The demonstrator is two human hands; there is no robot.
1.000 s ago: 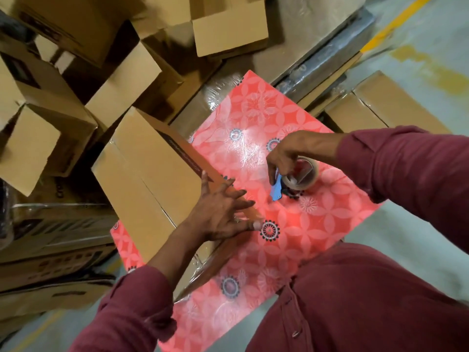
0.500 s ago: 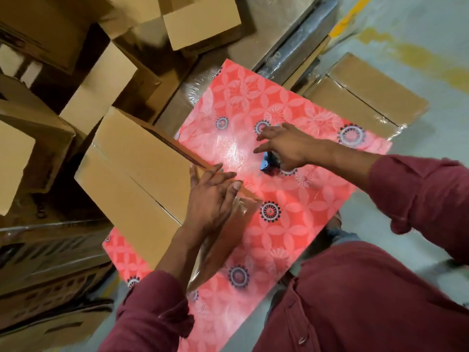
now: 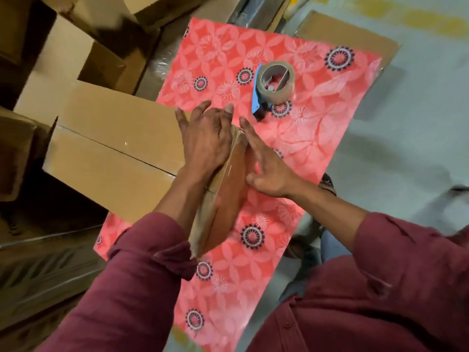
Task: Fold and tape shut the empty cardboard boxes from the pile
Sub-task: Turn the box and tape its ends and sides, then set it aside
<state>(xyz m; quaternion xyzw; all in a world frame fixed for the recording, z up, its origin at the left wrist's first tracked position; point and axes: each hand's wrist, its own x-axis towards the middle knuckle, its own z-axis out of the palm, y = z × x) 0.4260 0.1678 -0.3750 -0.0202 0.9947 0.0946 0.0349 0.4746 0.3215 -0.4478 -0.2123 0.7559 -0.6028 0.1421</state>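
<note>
One cardboard box (image 3: 111,146) lies on the red flowered tablecloth (image 3: 299,153), with one tape dispenser (image 3: 272,85) beyond its near end, apart from both hands. Two hands work at that end. The left hand (image 3: 205,138) lies flat on the box's top edge, fingers straight and spread. The right hand (image 3: 266,168) presses the taped end face, fingers straight and slightly apart. The box's corner sits between the two hands. More boxes, perhaps four though blurred, are heaped left of the tablecloth (image 3: 68,54).
</note>
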